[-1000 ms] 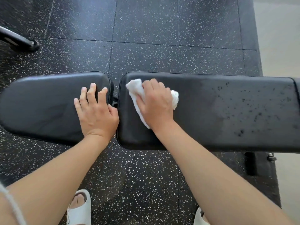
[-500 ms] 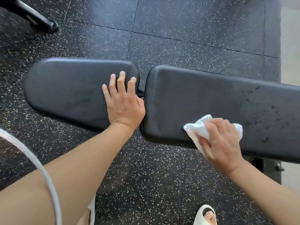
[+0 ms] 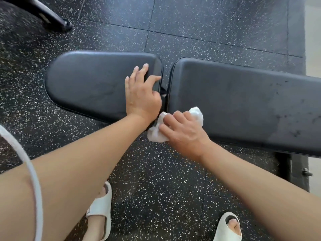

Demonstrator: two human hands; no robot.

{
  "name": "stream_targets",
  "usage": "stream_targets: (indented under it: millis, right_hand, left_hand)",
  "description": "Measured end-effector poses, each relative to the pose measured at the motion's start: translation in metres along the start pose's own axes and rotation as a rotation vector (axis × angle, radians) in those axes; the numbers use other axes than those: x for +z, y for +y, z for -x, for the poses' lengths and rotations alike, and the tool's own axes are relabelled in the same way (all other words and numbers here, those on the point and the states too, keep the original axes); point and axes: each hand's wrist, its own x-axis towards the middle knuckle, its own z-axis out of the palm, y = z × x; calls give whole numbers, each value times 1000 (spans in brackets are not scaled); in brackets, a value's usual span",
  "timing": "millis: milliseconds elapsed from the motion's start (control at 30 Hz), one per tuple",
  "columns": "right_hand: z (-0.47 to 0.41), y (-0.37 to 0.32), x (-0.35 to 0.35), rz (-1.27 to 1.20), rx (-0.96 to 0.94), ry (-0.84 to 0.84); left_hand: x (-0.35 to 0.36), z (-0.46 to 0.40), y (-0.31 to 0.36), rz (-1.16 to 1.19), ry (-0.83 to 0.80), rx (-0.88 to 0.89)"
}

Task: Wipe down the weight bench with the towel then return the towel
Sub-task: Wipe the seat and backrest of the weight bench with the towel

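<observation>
Pressing down near the middle of the frame, the right hand [image 3: 184,134] has its fingers curled over a crumpled white towel [image 3: 197,114], pinning it against the near left corner of the long pad [image 3: 243,101] of the weight bench; part of the cloth bulges out above the knuckles, and another part hangs off the pad's near edge below the fingers, just beside the left wrist; the left hand [image 3: 140,94] lies flat, fingers spread and straight, on the right end of the short pad [image 3: 90,82], its fingertips close to the narrow gap between the two pads; both pads are black and padded, the short one reaching toward the left of the frame and the long one running off the right edge, where dark specks and smudges mark its surface; a black bench leg [image 3: 283,167] shows under the long pad at the lower right; the floor [image 3: 191,23] is dark rubber tile flecked with white, with a paler strip along the right edge of the frame; a black metal bar [image 3: 50,14] crosses the upper left corner; two feet in white sandals [image 3: 100,213] stand at the bottom of the frame; a white cord [image 3: 34,180] curves across the left forearm at the lower left.
</observation>
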Motion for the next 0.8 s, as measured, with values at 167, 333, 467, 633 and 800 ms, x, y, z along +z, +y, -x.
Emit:
stream_targets:
  millis: [167, 333, 467, 633, 800]
  right_hand:
    - [71, 18, -16, -14, 137, -5]
    - [138, 47, -43, -151, 544, -32]
    - [146, 82, -49, -132, 494, 15]
    - [153, 119, -43, -116, 594, 184]
    - [141, 154, -40, -143, 722, 218]
  left_hand:
    - [-26, 11, -12, -83, -148, 113]
    - [-13, 18, 48, -89, -242, 286]
    - [44, -5, 117, -227, -263, 480]
    - [98, -45, 182, -356, -222, 477]
    - [114, -77, 196, -343, -293, 532]
